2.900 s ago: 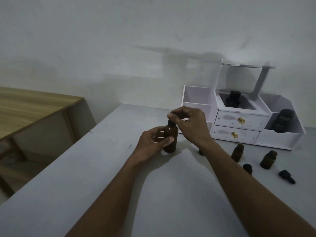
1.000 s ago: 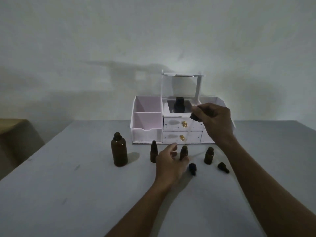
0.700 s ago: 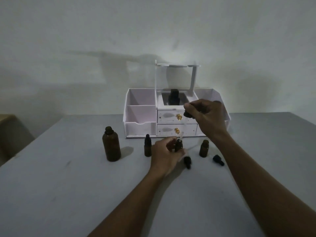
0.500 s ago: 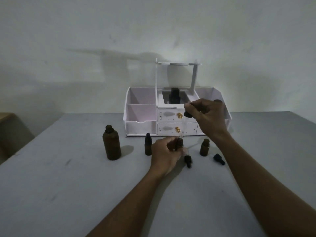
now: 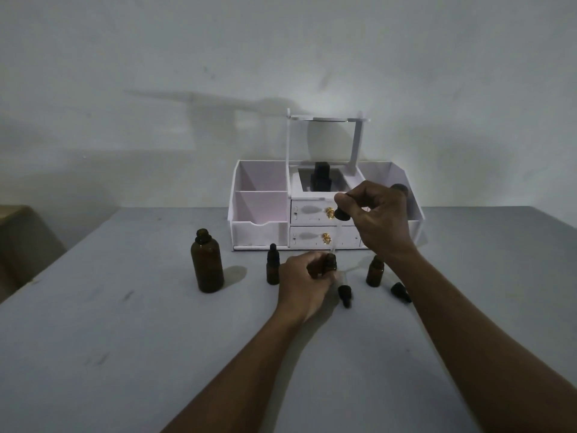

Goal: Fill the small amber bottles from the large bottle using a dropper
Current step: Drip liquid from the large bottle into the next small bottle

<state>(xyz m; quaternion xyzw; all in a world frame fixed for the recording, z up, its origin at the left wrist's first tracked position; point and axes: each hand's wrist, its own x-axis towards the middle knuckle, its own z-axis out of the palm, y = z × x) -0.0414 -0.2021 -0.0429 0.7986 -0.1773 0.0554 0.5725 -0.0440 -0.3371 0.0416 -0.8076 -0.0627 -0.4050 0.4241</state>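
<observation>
The left hand (image 5: pixel 307 282) curls round a small bottle (image 5: pixel 330 264) standing on the grey, scuffed table (image 5: pixel 125 339). Just above it, the right hand (image 5: pixel 379 220) pinches the dropper (image 5: pixel 342 215) by its black bulb. The glass tube slants down to the bottle's mouth, and the tip seems to sit inside, though the light is dim.

Left of the grip stand a capped bottle (image 5: pixel 272 270) and, farther out, the large bottle (image 5: pixel 207 264), uncapped. Right of it are an open bottle (image 5: pixel 374 271), a cap (image 5: pixel 345 293) and a second cap (image 5: pixel 400 291). Behind it, a white organizer (image 5: pixel 262 214) stands against a bare grey wall (image 5: pixel 187 73).

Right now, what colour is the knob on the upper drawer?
Gold; the knob shows best in the head view.
</observation>
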